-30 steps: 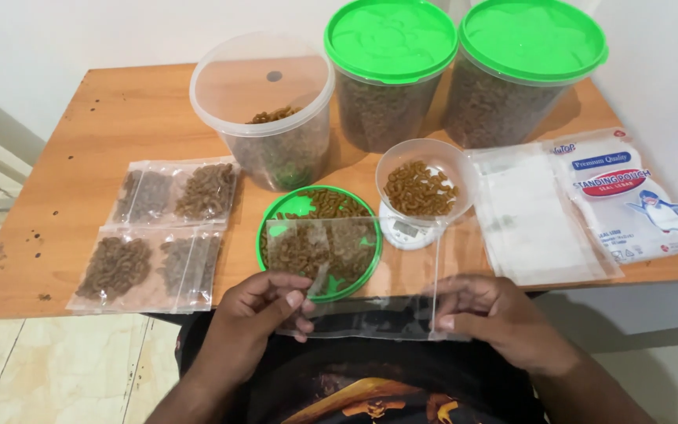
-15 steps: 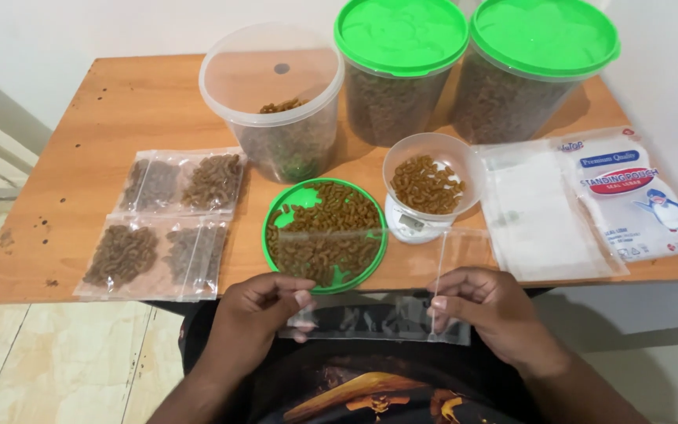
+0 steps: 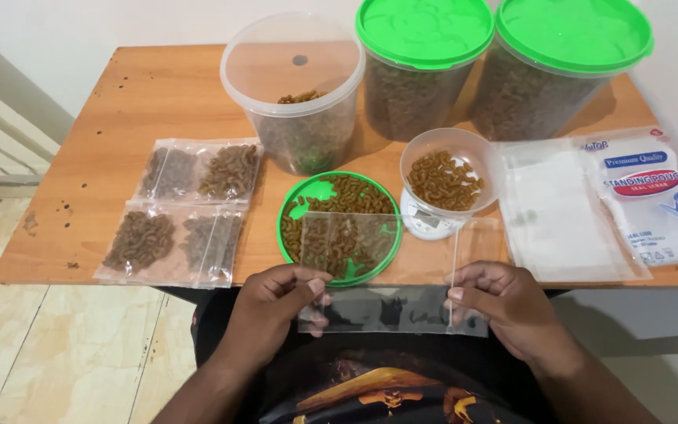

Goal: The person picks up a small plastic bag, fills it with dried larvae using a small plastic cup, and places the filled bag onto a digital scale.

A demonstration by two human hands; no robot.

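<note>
My left hand (image 3: 276, 302) and my right hand (image 3: 500, 302) hold an empty clear plastic pouch (image 3: 390, 271) between them, each pinching one side edge, just off the table's near edge. Right behind the pouch lies a green lid (image 3: 339, 228) heaped with brown curled pieces. A small clear cup (image 3: 450, 169) of the same brown pieces sits on a small white scale (image 3: 425, 224) to the right of the lid.
An open clear jar (image 3: 296, 94) and two green-lidded jars (image 3: 425, 59) (image 3: 566, 55) stand at the back. Several filled pouches (image 3: 186, 208) lie at the left. A stack of empty pouches (image 3: 559, 208) and a printed pouch pack (image 3: 657, 196) lie at the right on the wooden table (image 3: 151, 94).
The pouch has come up a little and now stands in front of the green lid. Both hands have kept their grip on its sides.
</note>
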